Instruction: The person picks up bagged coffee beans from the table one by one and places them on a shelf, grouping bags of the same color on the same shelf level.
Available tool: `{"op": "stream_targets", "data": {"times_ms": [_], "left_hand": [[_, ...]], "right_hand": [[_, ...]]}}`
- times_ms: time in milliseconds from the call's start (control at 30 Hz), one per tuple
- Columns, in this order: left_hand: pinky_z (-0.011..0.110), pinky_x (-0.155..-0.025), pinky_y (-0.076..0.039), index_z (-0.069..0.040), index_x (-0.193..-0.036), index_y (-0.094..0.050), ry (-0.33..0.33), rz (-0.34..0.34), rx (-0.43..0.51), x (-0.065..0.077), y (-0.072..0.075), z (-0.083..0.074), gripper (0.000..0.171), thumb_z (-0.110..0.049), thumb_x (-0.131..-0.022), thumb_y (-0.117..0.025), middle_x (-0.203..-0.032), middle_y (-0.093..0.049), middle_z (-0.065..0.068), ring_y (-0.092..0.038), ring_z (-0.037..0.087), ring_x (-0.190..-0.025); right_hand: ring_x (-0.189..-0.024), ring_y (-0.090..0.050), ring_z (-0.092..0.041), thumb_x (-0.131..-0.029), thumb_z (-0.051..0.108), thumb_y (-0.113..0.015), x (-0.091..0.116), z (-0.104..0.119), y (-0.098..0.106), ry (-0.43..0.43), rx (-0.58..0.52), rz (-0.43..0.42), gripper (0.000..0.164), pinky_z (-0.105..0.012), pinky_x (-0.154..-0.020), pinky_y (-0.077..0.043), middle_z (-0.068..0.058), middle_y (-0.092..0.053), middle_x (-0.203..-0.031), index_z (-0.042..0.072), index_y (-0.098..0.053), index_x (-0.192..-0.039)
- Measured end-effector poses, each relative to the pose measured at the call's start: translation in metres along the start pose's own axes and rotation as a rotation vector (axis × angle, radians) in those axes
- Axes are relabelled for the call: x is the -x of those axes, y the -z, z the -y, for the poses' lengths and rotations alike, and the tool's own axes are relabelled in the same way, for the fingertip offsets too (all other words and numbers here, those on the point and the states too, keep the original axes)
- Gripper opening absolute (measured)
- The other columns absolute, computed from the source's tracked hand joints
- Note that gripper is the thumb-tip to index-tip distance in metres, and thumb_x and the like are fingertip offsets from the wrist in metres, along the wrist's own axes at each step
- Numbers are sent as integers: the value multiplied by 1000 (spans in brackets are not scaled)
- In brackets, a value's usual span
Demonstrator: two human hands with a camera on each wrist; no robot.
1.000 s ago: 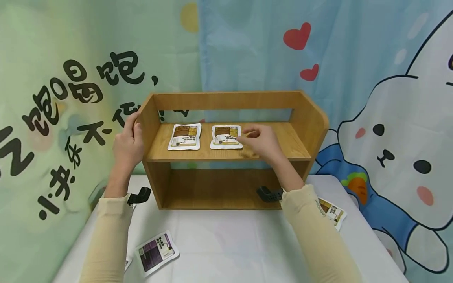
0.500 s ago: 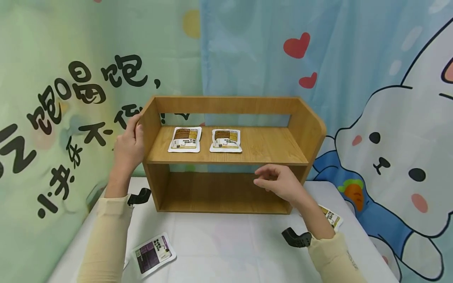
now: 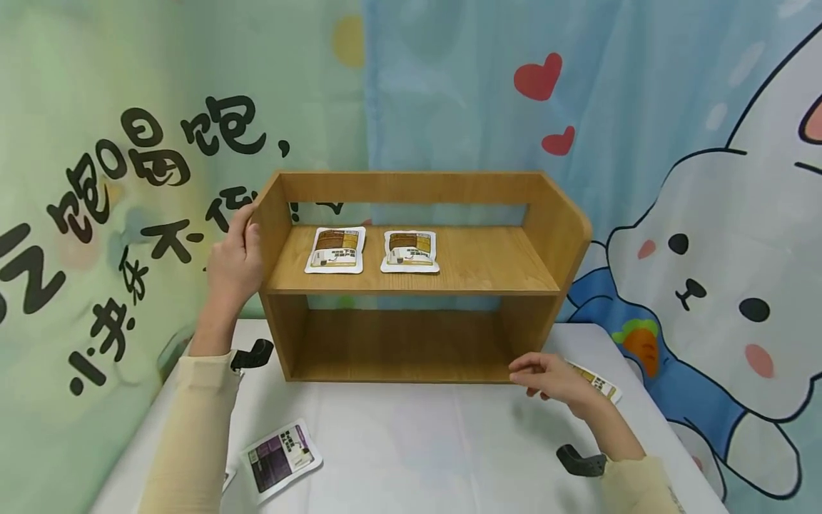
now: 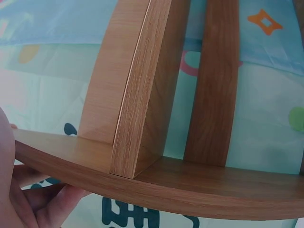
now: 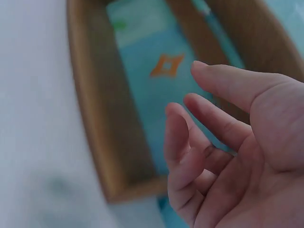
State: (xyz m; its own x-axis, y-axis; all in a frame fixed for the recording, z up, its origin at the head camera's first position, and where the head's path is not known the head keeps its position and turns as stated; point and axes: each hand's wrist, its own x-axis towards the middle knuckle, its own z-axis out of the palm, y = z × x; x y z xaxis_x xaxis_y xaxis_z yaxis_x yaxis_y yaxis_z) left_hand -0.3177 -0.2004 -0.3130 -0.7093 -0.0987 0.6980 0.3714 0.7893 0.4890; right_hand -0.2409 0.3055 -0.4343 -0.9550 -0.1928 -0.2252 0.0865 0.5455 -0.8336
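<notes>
Packet (image 3: 602, 384) near the right edge of the table (image 3: 398, 442) looks light, soft, perhaps slick; best pinched by its rim. Right hand (image 3: 554, 378): loosely bent, empty; left hand (image 3: 235, 263) grips shelf (image 3: 411, 187).

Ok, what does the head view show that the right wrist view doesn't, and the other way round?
Only the head view shows the left hand, two white rectangular pouches with brown labels, and a white rectangular pouch with a purple label. Only the right wrist view shows an orange four-pointed print on blue cloth. Both show the right hand, holding nothing, and the brown wooden two-tier shelf.
</notes>
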Motion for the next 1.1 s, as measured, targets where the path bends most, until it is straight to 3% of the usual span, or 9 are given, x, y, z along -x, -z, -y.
{"op": "stream_targets", "data": {"times_ms": [400, 667, 867, 1000, 1100], "left_hand": [[40, -49, -35, -18, -143, -42, 16, -3, -13, -2, 7, -2, 42, -32, -106, -30, -73, -52, 19, -50, 34, -58], [43, -53, -40, -18, -144, -41, 17, 19, -13, -1, 3, -1, 42, -33, -106, -29, -94, -62, 25, -54, 37, -63], [45, -56, -42, -19, -145, -40, 25, 40, -5, -1, 1, -1, 43, -35, -106, -29, -100, -62, 26, -55, 36, -66], [47, -56, -44, -19, -144, -41, 25, 25, -9, -1, 1, -2, 42, -34, -106, -29, -103, -63, 26, -57, 38, -67], [51, -62, -48, -20, -144, -41, 21, 24, 6, -3, -1, -2, 42, -34, -106, -30, -111, -63, 26, -61, 40, -76]], "right_hand": [[-90, -57, -27, -96, 31, -62, 0, -71, 53, -101, 9, -128, 51, -38, -72, -47, -13, -63, -105, -8, -53, -128], [-90, -58, -29, -94, 35, -64, -2, -101, 79, -82, 14, -266, 56, -42, -73, -48, -16, -63, -104, -8, -51, -128], [-110, -49, -45, -93, 31, -66, -7, -117, 85, -18, 156, -268, 54, -55, -86, -45, -29, -56, -120, -9, -53, -126], [-122, -35, -56, -92, 32, -68, -9, -126, 83, 22, 220, -218, 63, -63, -94, -37, -36, -42, -135, -10, -46, -132], [-123, -32, -59, -91, 32, -68, -10, -134, 83, 17, 253, -203, 67, -65, -95, -34, -38, -35, -139, -10, -42, -136]]}}
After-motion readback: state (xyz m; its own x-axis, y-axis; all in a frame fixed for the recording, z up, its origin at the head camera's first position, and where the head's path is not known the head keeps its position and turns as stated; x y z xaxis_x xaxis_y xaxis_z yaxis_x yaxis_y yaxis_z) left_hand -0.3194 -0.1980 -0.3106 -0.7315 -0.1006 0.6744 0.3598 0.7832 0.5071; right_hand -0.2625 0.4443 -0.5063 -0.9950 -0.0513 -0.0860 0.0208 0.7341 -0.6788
